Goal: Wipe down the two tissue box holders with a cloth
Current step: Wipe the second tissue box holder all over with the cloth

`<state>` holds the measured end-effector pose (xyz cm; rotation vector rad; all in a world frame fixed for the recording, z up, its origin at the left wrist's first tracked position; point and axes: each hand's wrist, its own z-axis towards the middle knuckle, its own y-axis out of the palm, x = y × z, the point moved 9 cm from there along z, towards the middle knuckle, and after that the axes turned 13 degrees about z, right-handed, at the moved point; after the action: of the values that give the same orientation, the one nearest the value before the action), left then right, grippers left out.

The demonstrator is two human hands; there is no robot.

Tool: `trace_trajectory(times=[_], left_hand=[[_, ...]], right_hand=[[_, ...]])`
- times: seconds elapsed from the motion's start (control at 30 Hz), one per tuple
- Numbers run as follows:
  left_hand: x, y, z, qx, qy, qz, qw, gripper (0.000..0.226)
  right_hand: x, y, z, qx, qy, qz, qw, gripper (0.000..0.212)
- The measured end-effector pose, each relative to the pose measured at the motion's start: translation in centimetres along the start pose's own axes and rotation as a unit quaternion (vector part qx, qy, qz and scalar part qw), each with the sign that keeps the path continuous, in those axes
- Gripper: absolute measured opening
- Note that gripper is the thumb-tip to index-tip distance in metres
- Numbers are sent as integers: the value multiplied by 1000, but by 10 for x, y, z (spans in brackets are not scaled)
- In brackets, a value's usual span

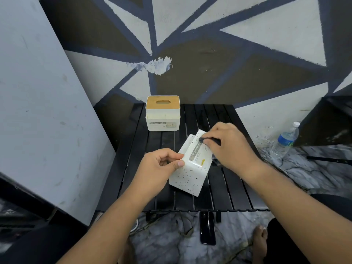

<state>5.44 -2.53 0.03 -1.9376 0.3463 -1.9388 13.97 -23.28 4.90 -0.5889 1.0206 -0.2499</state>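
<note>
A white speckled tissue box holder (187,174) lies tilted on its side on the black slatted table (224,191). My left hand (160,166) grips its left edge between thumb and fingers. My right hand (228,147) holds a dark cloth (209,140) bunched in its fingers and presses it on the holder's upper right part by the label. Most of the cloth is hidden under the hand. A second white tissue box holder (162,113) with a wooden lid stands upright at the table's far left, apart from both hands.
A plastic water bottle (286,139) stands on the marbled floor to the right. A black phone (207,227) lies on the floor below the table's near edge. A grey panel (38,111) leans at the left. My bare foot (260,242) is at lower right.
</note>
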Motion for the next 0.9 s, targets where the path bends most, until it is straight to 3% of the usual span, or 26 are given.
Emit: trace_trajectory(times=[0.13, 0.3, 0.5, 0.57, 0.63, 0.9], left_hand=[[-3, 0, 0, 10, -11, -7, 1000, 11], [-4, 6, 3, 15, -17, -12, 1000, 10], [-5, 7, 4, 24, -18, -17, 999, 12], [-5, 7, 4, 24, -23, -18, 999, 12], [-4, 8, 4, 25, -26, -18, 999, 12], [-5, 8, 2, 50, -15, -8, 999, 11]], right_hand=[[-32, 24, -14, -88, -80, 23, 993, 15], [7, 3, 26, -35, 23, 53, 998, 12], [-24, 19, -11, -113, -89, 32, 989, 15], [-6, 12, 8, -85, -25, 72, 993, 14], [5, 4, 30, -43, 7, 43, 998, 14], [-38, 25, -23, -109, -104, 33, 988, 17]])
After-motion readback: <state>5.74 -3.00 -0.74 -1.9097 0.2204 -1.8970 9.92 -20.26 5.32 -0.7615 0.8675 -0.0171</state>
